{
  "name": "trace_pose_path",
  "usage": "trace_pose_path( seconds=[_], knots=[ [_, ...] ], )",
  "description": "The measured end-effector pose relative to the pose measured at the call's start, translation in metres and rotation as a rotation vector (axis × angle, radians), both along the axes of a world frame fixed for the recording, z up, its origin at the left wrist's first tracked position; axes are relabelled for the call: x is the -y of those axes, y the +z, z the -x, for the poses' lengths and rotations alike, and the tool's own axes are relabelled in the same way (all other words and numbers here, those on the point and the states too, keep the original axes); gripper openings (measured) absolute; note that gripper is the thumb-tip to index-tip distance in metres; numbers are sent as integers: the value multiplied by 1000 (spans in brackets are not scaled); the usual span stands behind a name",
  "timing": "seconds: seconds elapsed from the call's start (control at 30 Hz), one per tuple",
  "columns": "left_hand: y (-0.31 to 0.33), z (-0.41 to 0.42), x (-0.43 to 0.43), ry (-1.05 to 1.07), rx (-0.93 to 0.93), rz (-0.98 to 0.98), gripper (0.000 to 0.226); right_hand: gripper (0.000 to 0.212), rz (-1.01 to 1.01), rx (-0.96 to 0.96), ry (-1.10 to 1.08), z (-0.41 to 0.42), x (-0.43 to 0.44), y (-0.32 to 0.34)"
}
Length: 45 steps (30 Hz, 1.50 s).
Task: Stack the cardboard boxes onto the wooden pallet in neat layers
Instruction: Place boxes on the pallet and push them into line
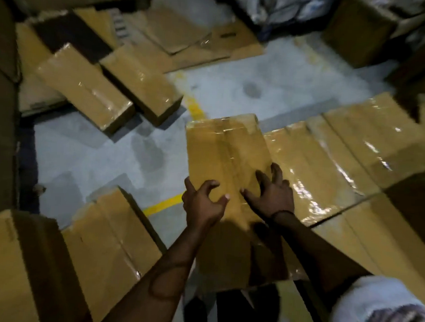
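A long tan cardboard box (222, 149), sealed down its middle with clear glossy tape, lies straight ahead of the person, its far end pointing away and its near end hidden under the forearms. Its right side sits just beside a row of tan taped boxes (334, 162) laid side by side. The wooden pallet itself is not visible, so I cannot tell whether the box already rests on it.

Both hands are over the near half of the top face. The left hand (202, 202) has its fingers spread and bent like a claw, tips at or just above the cardboard. The right hand (272, 196) is splayed the same way near the right edge. Neither wraps round an edge or pinches anything.

The box looks stiff, with crisp corners, so it should carry without sagging. The tape looks slick, and palms on the top seam would probably slide. The better hold is likely on the bare cardboard of the long sides or under the bottom edges, one hand each side. Its weight cannot be judged. Its length may make it swing if held from one end.

Two more tan taped boxes (87, 85) lie askew on the grey concrete floor (95, 159), which bears a yellow line (162, 205)
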State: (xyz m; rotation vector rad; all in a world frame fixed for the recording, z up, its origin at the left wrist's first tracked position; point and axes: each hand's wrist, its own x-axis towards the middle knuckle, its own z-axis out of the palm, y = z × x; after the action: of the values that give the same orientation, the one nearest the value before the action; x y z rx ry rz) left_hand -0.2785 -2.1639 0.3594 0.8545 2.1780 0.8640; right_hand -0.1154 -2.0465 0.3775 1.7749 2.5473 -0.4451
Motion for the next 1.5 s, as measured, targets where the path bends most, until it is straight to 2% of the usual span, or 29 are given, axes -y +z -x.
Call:
trace_pose_path(
  seconds=[0.1,0.2,0.37,0.57,0.77,1.03,1.27,1.5],
  knots=[
    [40,-45,19,-102,17,-138,36,83,-47,-36,-114,-57,49,48],
    [90,-92,33,-203,-43,-225,34,83,-88,-89,-270,-110,89,87],
    [162,-181,42,-381,-176,-233,36,85,-174,-149,-507,-203,149,126],
    [198,-309,82,-558,-266,-278,39,88,-160,-161,-691,-322,213,145],
    [196,-428,122,-594,-272,-237,50,87,-199,-139,-671,-446,255,161],
    [204,-588,176,-390,-163,-252,46,88,-186,-50,-536,-610,290,186],
    [196,-666,160,-311,-206,-176,58,87,-173,-17,-405,-688,249,188],
    [171,-706,78,-266,-195,-88,77,86,-96,-29,-362,-726,167,160]
  ],
)
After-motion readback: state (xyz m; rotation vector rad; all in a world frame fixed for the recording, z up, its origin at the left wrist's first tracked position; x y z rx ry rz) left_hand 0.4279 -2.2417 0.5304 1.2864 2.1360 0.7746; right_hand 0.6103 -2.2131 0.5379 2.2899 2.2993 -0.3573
